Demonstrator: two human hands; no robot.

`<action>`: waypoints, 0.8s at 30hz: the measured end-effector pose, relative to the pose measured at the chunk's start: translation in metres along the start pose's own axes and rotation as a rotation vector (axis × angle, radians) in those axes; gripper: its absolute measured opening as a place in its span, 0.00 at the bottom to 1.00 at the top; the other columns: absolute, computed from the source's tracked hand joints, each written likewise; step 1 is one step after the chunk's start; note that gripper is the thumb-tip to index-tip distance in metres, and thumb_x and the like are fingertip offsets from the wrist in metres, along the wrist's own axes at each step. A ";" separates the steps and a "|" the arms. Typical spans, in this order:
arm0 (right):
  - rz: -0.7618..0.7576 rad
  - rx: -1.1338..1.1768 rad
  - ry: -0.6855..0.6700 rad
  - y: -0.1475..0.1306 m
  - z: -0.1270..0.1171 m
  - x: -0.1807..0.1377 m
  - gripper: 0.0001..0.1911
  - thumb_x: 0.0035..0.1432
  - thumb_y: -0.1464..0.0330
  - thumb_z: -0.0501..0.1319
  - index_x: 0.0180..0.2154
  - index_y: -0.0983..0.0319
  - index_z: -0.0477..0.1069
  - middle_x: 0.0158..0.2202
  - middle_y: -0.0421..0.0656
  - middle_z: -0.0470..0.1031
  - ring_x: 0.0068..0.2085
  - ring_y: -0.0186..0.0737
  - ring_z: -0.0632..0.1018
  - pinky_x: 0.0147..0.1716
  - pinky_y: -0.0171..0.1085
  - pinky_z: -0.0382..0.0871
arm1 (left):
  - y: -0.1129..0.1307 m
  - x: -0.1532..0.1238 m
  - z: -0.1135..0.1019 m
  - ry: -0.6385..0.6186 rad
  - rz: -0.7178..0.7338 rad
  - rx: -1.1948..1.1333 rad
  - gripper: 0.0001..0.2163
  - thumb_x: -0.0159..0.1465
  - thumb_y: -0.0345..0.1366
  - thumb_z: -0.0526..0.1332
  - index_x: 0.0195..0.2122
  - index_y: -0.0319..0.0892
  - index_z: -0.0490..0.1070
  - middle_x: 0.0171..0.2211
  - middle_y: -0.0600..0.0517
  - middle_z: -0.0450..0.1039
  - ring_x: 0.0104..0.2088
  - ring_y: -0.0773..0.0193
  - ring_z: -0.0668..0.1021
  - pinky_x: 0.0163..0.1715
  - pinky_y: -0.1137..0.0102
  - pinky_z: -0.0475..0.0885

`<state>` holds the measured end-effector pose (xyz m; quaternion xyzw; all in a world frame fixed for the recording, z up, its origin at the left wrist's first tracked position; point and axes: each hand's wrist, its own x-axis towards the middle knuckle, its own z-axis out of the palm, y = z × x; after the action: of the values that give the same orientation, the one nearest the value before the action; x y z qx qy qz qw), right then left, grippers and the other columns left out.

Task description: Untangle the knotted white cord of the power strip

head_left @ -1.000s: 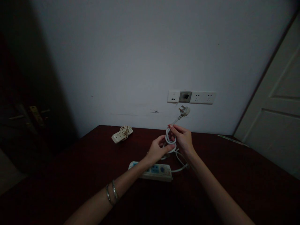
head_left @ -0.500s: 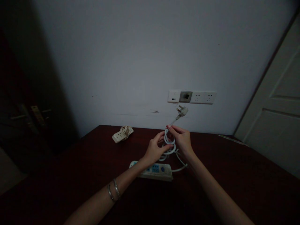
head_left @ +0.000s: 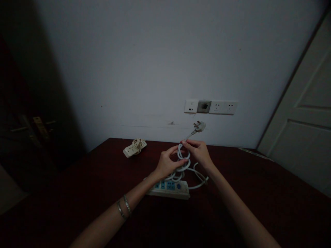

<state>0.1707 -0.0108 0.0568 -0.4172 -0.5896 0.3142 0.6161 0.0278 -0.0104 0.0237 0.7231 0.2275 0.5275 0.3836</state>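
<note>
Tabletop (head_left: 238, 172) | left hand (head_left: 165, 164), right hand (head_left: 200, 152): cord (head_left: 184, 168) | power strip (head_left: 171, 186): markings unreadable

You wear two narrow, silvery bracelets (head_left: 127, 204) on your left forearm (head_left: 108, 223), side by side; the one nearer your left hand (head_left: 164, 166) looks textured. Your right forearm (head_left: 238, 210) and right hand (head_left: 200, 154) are bare.

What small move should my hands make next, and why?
Probably ease the coiled white cable looser with your right hand: it pinches the cable below the off-white pronged plug, while your left hand holds the cable's overlapping loops.
</note>
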 end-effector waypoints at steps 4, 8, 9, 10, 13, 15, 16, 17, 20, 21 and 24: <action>-0.035 -0.084 -0.039 0.000 -0.001 0.001 0.14 0.46 0.60 0.63 0.24 0.65 0.75 0.23 0.42 0.75 0.25 0.36 0.72 0.27 0.34 0.63 | -0.003 0.000 0.001 -0.009 -0.018 0.033 0.24 0.49 0.35 0.67 0.48 0.37 0.67 0.41 0.44 0.74 0.43 0.59 0.76 0.48 0.62 0.68; -0.052 -0.182 -0.009 0.000 -0.003 0.001 0.13 0.46 0.61 0.61 0.24 0.66 0.75 0.24 0.44 0.76 0.25 0.38 0.72 0.26 0.35 0.63 | -0.009 -0.001 0.009 -0.033 -0.076 -0.073 0.24 0.51 0.33 0.65 0.50 0.36 0.63 0.41 0.44 0.73 0.43 0.61 0.76 0.47 0.63 0.68; -0.054 -0.197 0.012 0.000 -0.003 0.001 0.13 0.46 0.61 0.62 0.25 0.66 0.76 0.25 0.45 0.76 0.27 0.39 0.73 0.27 0.35 0.64 | -0.010 -0.002 0.011 -0.029 -0.094 -0.103 0.25 0.52 0.32 0.64 0.51 0.35 0.62 0.41 0.44 0.73 0.42 0.62 0.76 0.47 0.63 0.69; -0.052 -0.203 0.034 0.000 -0.002 0.001 0.13 0.46 0.61 0.62 0.26 0.66 0.76 0.26 0.45 0.77 0.28 0.40 0.74 0.29 0.36 0.65 | -0.011 -0.002 0.014 -0.020 -0.113 -0.128 0.25 0.52 0.31 0.64 0.51 0.35 0.61 0.40 0.45 0.72 0.41 0.62 0.76 0.47 0.63 0.69; -0.036 -0.196 0.075 0.002 0.001 0.000 0.14 0.44 0.61 0.64 0.29 0.65 0.77 0.30 0.47 0.78 0.31 0.43 0.76 0.32 0.38 0.66 | -0.011 -0.003 0.020 0.020 -0.154 -0.186 0.28 0.51 0.30 0.64 0.53 0.36 0.58 0.38 0.47 0.71 0.38 0.65 0.75 0.44 0.65 0.70; -0.037 -0.201 0.097 0.003 0.004 -0.002 0.14 0.44 0.61 0.64 0.29 0.65 0.77 0.31 0.48 0.78 0.31 0.43 0.76 0.33 0.38 0.66 | -0.008 -0.004 0.023 0.034 -0.171 -0.222 0.32 0.49 0.30 0.65 0.55 0.39 0.56 0.38 0.48 0.70 0.37 0.66 0.75 0.41 0.67 0.71; -0.042 -0.208 0.110 0.003 0.006 -0.003 0.15 0.44 0.60 0.64 0.29 0.66 0.77 0.30 0.48 0.78 0.31 0.43 0.76 0.32 0.38 0.67 | -0.007 -0.005 0.023 0.035 -0.180 -0.236 0.33 0.49 0.29 0.66 0.56 0.39 0.55 0.38 0.49 0.69 0.36 0.67 0.75 0.40 0.68 0.71; -0.047 -0.214 0.120 0.002 0.007 -0.004 0.15 0.44 0.60 0.64 0.29 0.66 0.76 0.29 0.48 0.78 0.30 0.42 0.76 0.32 0.38 0.67 | -0.005 -0.005 0.024 0.032 -0.191 -0.247 0.34 0.48 0.29 0.66 0.56 0.40 0.56 0.38 0.49 0.69 0.35 0.67 0.74 0.39 0.69 0.71; -0.062 -0.215 0.139 0.000 0.011 -0.007 0.15 0.44 0.59 0.64 0.28 0.66 0.76 0.27 0.47 0.77 0.28 0.41 0.75 0.29 0.36 0.66 | 0.000 -0.006 0.025 0.022 -0.211 -0.259 0.31 0.49 0.28 0.65 0.55 0.40 0.58 0.38 0.49 0.69 0.35 0.67 0.74 0.38 0.70 0.71; -0.064 -0.209 0.135 -0.001 0.012 -0.007 0.15 0.44 0.59 0.64 0.28 0.66 0.75 0.26 0.46 0.77 0.27 0.40 0.75 0.28 0.36 0.66 | 0.002 -0.006 0.025 0.030 -0.208 -0.252 0.31 0.49 0.28 0.65 0.55 0.40 0.58 0.37 0.49 0.69 0.35 0.67 0.74 0.38 0.71 0.71; -0.062 -0.162 0.099 -0.004 0.010 -0.006 0.15 0.43 0.59 0.64 0.27 0.65 0.74 0.25 0.46 0.76 0.27 0.39 0.74 0.28 0.36 0.66 | 0.003 -0.007 0.024 0.067 -0.193 -0.201 0.31 0.50 0.31 0.65 0.55 0.40 0.58 0.34 0.51 0.68 0.33 0.68 0.73 0.38 0.71 0.71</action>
<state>0.1592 -0.0168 0.0568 -0.4623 -0.5946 0.2250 0.6182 0.0474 -0.0244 0.0186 0.6377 0.2548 0.5319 0.4955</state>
